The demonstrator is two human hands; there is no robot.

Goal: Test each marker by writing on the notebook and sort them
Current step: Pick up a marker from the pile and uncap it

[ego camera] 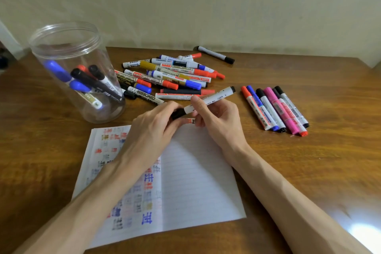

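Both hands meet over the top edge of the notebook (195,181), sharing one marker (208,100), white barrel, black at both ends. Right hand (216,117): thumb and fingers pinch the white barrel at mid-length; the far end slants up and away past the fingertips. Left hand (156,126): fingers curled round the black cap end, which sits flush against the barrel; cannot tell if the cap is loose. The notebook lies open under both wrists, with coloured test marks under the left forearm and a mostly blank ruled page under the right. Pile of markers (171,76) lies just beyond the hands, red, blue, black and gold caps, crossed over one another. Beyond the left hand and further left stands a clear jar (61,47), upright, with blue, black and red markers leaning inside. To the right of the right hand, near but apart, is a row of markers (274,109) laid side by side. A lone black marker (215,54) lies beyond the pile. All of it rests on a wooden table (309,161).
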